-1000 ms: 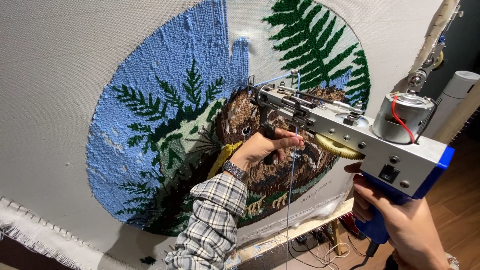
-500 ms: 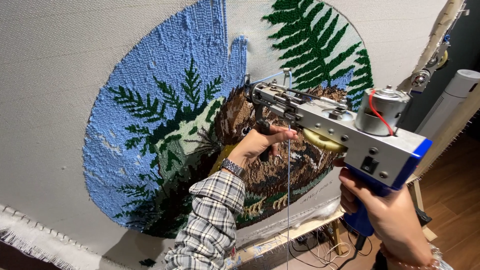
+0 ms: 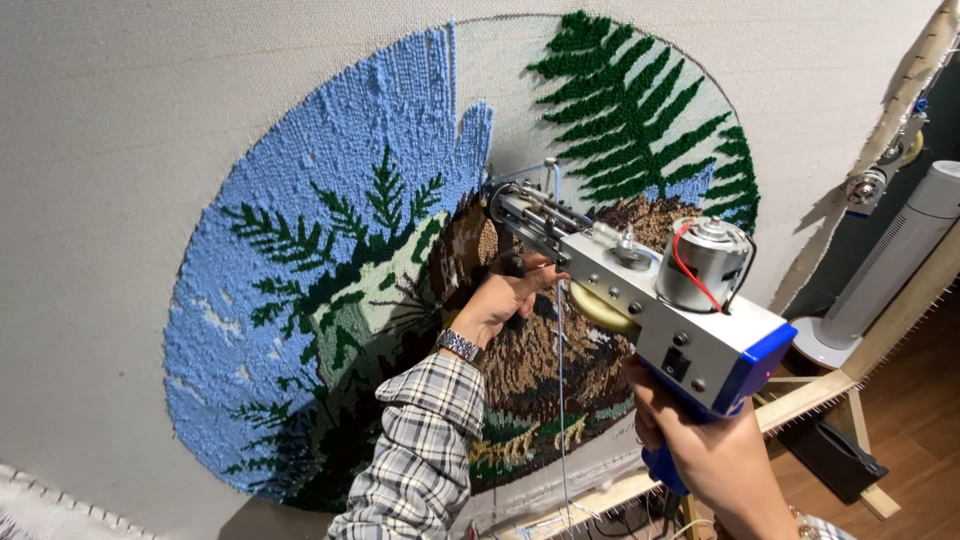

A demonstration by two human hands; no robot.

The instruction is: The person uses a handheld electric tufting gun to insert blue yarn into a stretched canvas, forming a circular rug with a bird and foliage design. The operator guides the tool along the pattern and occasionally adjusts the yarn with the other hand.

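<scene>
A grey and blue tufting gun [image 3: 650,300] with a silver motor on top points its needle tip at the canvas, near the edge of the blue tufted area. My right hand [image 3: 700,450] grips its blue handle from below. My left hand [image 3: 505,297], with a wristwatch and plaid sleeve, holds the gun's front grip under the barrel. A light blue yarn [image 3: 560,400] hangs down from the gun. The round tufted picture [image 3: 330,290] shows blue sky, green ferns and a brown animal on stretched white cloth.
The wooden frame edge [image 3: 900,320] runs along the right with a metal yarn guide [image 3: 870,185] on it. A white tower-shaped appliance [image 3: 890,270] stands on the wooden floor at right. Cables lie below the frame.
The gun and both hands have shifted up and a little left along the canvas, and the needle now sits at the blue patch's edge. The view has also tilted.
</scene>
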